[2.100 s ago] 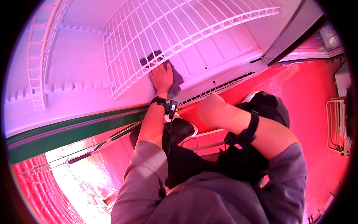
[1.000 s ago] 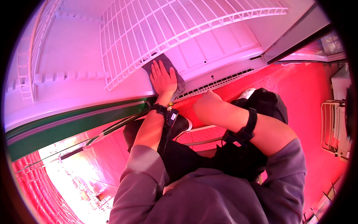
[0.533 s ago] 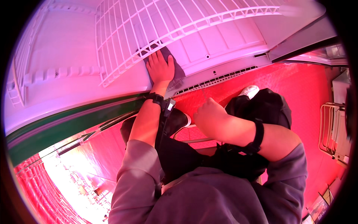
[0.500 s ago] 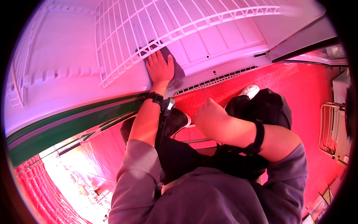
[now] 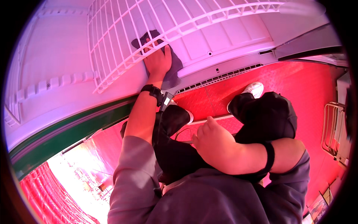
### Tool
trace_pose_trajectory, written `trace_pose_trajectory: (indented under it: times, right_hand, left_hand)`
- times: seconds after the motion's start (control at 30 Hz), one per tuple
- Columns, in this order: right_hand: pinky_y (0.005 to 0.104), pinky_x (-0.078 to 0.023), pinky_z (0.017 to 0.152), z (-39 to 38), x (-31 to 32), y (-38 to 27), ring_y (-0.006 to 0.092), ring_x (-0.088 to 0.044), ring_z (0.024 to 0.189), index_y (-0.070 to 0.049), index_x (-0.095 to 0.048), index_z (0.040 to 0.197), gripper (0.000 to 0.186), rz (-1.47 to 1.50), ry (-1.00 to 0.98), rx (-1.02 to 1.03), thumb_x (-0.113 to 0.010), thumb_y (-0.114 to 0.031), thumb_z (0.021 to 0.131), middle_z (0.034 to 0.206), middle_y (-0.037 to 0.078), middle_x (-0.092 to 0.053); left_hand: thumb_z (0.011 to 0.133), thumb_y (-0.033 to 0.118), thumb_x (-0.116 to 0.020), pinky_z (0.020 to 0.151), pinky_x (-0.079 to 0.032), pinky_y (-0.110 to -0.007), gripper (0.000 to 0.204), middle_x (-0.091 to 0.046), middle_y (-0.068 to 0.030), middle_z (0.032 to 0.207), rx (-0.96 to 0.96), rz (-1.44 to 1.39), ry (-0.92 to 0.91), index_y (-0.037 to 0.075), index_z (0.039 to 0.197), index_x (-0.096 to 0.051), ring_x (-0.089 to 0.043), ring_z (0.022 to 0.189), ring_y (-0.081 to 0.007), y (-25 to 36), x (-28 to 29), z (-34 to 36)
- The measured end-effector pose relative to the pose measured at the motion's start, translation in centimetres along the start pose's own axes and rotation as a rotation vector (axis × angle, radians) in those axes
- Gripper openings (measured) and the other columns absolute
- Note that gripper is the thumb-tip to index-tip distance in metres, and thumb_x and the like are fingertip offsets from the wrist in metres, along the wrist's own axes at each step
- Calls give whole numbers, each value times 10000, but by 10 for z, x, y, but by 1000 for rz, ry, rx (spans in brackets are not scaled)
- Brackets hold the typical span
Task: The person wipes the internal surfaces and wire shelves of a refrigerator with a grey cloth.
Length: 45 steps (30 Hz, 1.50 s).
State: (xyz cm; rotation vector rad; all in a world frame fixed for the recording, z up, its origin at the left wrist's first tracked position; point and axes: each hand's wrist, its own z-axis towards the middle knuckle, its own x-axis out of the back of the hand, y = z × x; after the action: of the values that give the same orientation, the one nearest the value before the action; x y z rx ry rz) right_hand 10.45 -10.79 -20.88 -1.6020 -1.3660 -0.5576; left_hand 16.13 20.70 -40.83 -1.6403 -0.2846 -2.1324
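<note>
My left hand (image 5: pixel 159 62) rests flat on a dark grey cloth (image 5: pixel 172 74), its fingers stretched out and slightly apart. The cloth lies crumpled against the white inner surface of a cabinet (image 5: pixel 123 86) that looks like a display fridge. A white wire shelf (image 5: pixel 209 18) passes in front of my fingertips and hides part of them. Over my lap, my right hand (image 5: pixel 213 139) is closed with the fingers curled in. Whatever it may hold is hidden. It touches neither the cabinet nor the cloth.
A black vent grille (image 5: pixel 220 79) runs along the cabinet's lower edge, with a green panel (image 5: pixel 74 125) to its left. Below is a red patterned floor (image 5: pixel 302 86). Folded metal frames (image 5: pixel 330 128) stand at the right. Bright glare washes out the lower left.
My left hand and the cloth have slid farther in under the wire shelf. My right hand has drawn back toward my body. The view has shifted slightly.
</note>
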Motion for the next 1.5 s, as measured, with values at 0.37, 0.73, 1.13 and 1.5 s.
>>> trace_pose_trajectory:
  times: [0.37,0.73,1.13,1.5]
  right_hand:
    - [338,-458,845,51,-28,-19,220,-611,1020,-51,-717,932,206,331,780,371,-618,-174,800,1043,81,-665]
    - [439,-374,1045,99,-65,-49,242,-284,1456,-95,-580,1303,398,241,679,505,-468,-265,961,1550,96,-351]
    - [385,-426,921,101,-41,-42,249,-480,1198,-78,-640,1039,249,358,840,389,-537,-217,861,1186,60,-563]
    - [377,-465,894,107,-51,-40,259,-560,1059,-82,-646,974,196,439,780,476,-516,-192,875,1104,83,-574]
  left_hand:
    - [926,488,-500,1055,-365,-589,658,-454,-220,1458,-12,18,100,49,1416,-463,-430,1347,-405,-21,-32,55]
    - [976,482,-428,1169,-265,-497,609,-425,-232,1477,-92,133,170,47,1397,-497,-377,1376,-414,-68,-76,91]
    - [932,432,-463,1099,-313,-555,636,-405,-267,1478,36,-58,104,-3,1396,-465,-415,1352,-415,-24,-31,84]
    - [940,413,-462,1125,-302,-515,638,-411,-266,1477,34,-56,64,-25,1405,-461,-383,1380,-409,-20,-27,85]
